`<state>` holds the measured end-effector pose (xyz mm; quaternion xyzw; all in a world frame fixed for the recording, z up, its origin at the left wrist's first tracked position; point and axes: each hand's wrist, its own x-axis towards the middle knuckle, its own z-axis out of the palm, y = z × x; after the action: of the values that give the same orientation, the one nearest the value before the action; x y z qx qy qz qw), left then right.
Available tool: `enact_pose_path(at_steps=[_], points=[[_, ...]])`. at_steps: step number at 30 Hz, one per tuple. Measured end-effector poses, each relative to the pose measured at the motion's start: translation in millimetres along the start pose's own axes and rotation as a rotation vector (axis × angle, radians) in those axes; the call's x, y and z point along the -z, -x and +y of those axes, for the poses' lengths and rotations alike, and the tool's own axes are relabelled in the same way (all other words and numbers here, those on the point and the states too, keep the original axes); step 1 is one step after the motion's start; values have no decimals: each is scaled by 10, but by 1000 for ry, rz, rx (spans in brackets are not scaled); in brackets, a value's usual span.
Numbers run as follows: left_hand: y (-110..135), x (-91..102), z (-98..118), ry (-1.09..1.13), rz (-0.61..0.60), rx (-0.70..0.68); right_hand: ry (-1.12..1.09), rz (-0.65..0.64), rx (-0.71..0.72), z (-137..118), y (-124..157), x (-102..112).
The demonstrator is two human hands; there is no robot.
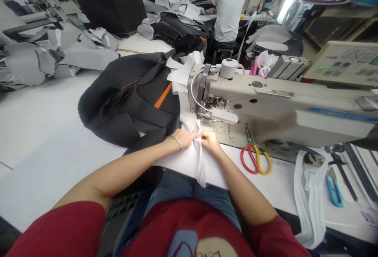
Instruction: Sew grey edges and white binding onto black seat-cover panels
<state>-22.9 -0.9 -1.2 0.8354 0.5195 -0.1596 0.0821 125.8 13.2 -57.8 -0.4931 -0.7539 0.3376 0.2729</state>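
My left hand [183, 138] and my right hand [211, 142] meet just in front of the sewing machine's [265, 99] needle area. The fingers of both are closed in a pinch on a white fabric strip [201, 168], which runs up under the presser foot and hangs down to the table's front edge. Beside my left hand lies a large black sewn fabric piece [118, 95] with orange trim [163, 95]; its white underside [188, 113] passes close to the machine head. Which layers lie between my fingertips is hidden.
Scissors [256, 154] with red and yellow handles lie right of my right hand. Farther right are a looped white strip [308, 198] and blue thread snips [334, 190]. Grey cut pieces [85, 50] are heaped at the left. A person in white [230, 8] sits beyond the machine.
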Motion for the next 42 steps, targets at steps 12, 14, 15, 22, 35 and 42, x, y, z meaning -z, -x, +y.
enact_pose_path(at_steps=[12, 14, 15, 22, 35, 42], points=[[-53, -96, 32, -29, 19, -39, 14, 109, 16, 61, -12, 8], [-28, -119, 53, -24, 34, -43, 159, 84, 114, 67, 5, -26], [-14, -135, 65, -15, 46, -55, 231, 61, 155, 59, 16, -46], [52, -287, 235, 34, 184, -11, 563, -37, 203, -67, 22, -97], [-219, -198, 320, 189, 310, 259, 607, -72, 128, -65, -284, -42], [-173, -341, 210, 475, 576, 318, 525, 10, 84, -21, 78, 318]])
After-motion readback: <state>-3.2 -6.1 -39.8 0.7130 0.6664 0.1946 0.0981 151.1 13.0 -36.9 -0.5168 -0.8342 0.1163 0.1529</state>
